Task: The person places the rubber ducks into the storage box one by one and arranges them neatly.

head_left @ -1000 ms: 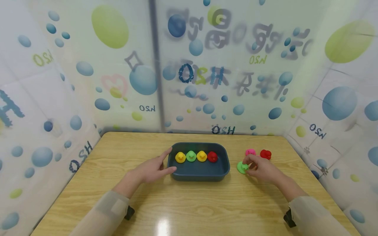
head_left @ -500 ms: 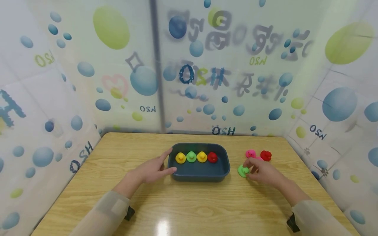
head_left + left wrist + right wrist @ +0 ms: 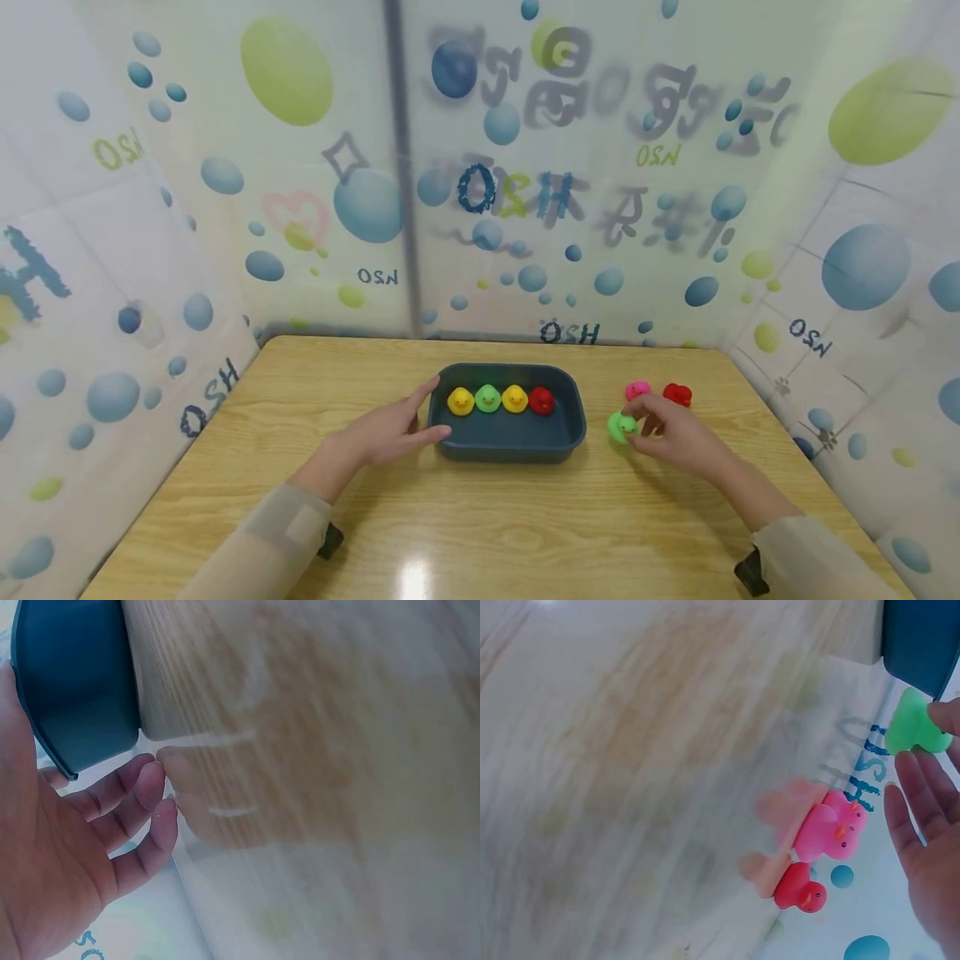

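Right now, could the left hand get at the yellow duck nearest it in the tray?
Probably yes. The left hand is at one end of the tray, which is open on top, and nothing covers that yellow duck; it need only reach over and in.

The near tabletop lies open. The right wall of the dark blue tray parts the green duck from the free near half; four ducks block the far half, the left hand the left end. Pink ducks and a red duck obstruct beyond the right hand.
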`<action>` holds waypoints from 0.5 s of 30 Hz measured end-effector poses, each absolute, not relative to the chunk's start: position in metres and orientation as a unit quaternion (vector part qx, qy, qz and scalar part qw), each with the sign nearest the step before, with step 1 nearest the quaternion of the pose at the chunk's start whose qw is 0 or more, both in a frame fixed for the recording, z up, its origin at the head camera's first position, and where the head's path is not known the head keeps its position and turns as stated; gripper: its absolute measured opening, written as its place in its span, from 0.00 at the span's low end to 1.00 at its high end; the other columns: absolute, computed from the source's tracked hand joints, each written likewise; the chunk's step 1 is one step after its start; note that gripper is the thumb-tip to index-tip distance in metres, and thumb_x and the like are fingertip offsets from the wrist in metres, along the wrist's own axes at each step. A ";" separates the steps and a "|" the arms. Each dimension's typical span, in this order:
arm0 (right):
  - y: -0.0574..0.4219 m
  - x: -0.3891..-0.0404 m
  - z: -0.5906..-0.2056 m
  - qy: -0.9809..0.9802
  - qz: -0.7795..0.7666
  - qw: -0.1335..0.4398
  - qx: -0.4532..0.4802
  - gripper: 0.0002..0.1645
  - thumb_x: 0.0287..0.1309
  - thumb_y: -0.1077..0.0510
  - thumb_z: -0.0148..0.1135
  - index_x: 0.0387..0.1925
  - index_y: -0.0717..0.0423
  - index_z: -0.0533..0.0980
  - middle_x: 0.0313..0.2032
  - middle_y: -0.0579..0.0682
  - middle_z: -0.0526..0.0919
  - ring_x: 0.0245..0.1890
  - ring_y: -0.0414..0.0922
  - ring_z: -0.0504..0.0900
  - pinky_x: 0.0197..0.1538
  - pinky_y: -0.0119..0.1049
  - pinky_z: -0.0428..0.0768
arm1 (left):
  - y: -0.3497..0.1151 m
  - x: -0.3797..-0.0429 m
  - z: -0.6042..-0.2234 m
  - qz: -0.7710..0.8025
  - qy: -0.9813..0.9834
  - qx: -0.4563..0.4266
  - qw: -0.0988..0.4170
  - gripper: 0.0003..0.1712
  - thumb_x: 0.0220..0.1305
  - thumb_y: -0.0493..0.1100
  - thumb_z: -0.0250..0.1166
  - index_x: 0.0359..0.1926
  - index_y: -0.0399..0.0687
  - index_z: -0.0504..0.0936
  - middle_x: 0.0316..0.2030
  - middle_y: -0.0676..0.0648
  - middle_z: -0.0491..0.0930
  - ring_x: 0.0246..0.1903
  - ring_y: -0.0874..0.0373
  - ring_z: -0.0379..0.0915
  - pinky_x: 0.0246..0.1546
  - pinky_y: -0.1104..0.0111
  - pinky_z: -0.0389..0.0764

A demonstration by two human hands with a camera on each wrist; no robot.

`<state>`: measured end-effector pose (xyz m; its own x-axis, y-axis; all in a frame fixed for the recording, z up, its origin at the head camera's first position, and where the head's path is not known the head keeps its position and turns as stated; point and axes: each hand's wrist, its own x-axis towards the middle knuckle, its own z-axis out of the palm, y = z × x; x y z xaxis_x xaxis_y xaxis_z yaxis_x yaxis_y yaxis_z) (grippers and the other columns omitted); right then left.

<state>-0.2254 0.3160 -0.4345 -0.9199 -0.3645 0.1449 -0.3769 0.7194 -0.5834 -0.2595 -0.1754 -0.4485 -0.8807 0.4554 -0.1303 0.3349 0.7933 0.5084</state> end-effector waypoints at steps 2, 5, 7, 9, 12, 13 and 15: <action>0.315 -0.224 -0.432 -0.925 0.319 0.028 0.205 0.20 0.63 0.62 0.80 0.53 0.54 0.82 0.45 0.45 0.85 0.39 0.40 0.80 0.42 0.32 0.82 | -0.176 -0.260 -0.449 0.243 0.939 0.211 0.123 0.59 0.75 0.78 0.58 0.91 0.64 0.40 0.27 0.52 0.79 0.24 0.58 0.70 0.28 0.63 0.71; 0.312 -0.222 -0.429 -0.923 0.320 0.046 0.210 0.20 0.63 0.62 0.80 0.54 0.53 0.83 0.45 0.44 0.85 0.39 0.38 0.80 0.43 0.32 0.82 | -0.175 -0.261 -0.450 0.242 0.939 0.211 0.123 0.59 0.75 0.79 0.58 0.91 0.65 0.39 0.26 0.53 0.79 0.23 0.59 0.69 0.28 0.64 0.71; 0.310 -0.221 -0.427 -0.920 0.321 0.058 0.216 0.20 0.62 0.62 0.80 0.54 0.53 0.83 0.46 0.44 0.86 0.39 0.37 0.81 0.44 0.32 0.82 | -0.175 -0.261 -0.450 0.242 0.939 0.212 0.124 0.59 0.75 0.79 0.57 0.91 0.65 0.39 0.26 0.52 0.79 0.23 0.59 0.69 0.28 0.64 0.71; 0.306 -0.220 -0.425 -0.916 0.324 0.069 0.226 0.20 0.62 0.63 0.80 0.53 0.53 0.83 0.46 0.44 0.86 0.39 0.36 0.81 0.44 0.32 0.82 | -0.175 -0.261 -0.451 0.242 0.939 0.212 0.123 0.59 0.75 0.79 0.57 0.91 0.65 0.39 0.26 0.53 0.79 0.23 0.58 0.69 0.28 0.64 0.71; 0.300 -0.219 -0.423 -0.907 0.330 0.084 0.246 0.19 0.62 0.64 0.80 0.53 0.53 0.83 0.46 0.44 0.86 0.38 0.35 0.82 0.44 0.33 0.83 | -0.176 -0.261 -0.451 0.241 0.939 0.213 0.122 0.59 0.75 0.79 0.57 0.91 0.66 0.39 0.27 0.53 0.79 0.23 0.58 0.69 0.28 0.63 0.71; 0.298 -0.219 -0.422 -0.905 0.334 0.084 0.250 0.19 0.62 0.64 0.80 0.53 0.53 0.83 0.46 0.44 0.86 0.39 0.35 0.82 0.44 0.33 0.83 | -0.176 -0.261 -0.452 0.241 0.939 0.213 0.122 0.59 0.75 0.79 0.57 0.91 0.66 0.39 0.27 0.53 0.79 0.23 0.58 0.69 0.28 0.63 0.71; 0.293 -0.219 -0.419 -0.903 0.338 0.085 0.253 0.19 0.63 0.64 0.79 0.54 0.52 0.83 0.47 0.45 0.86 0.39 0.36 0.82 0.45 0.32 0.83 | -0.176 -0.261 -0.452 0.242 0.939 0.214 0.122 0.59 0.75 0.79 0.57 0.91 0.66 0.38 0.26 0.52 0.79 0.23 0.58 0.69 0.28 0.63 0.71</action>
<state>-0.2192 0.2929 -0.4194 -0.8576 -0.3989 0.3248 -0.5141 0.6437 -0.5669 -0.2611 -0.1760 -0.4520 -0.8789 0.4602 -0.1252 0.3424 0.7917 0.5060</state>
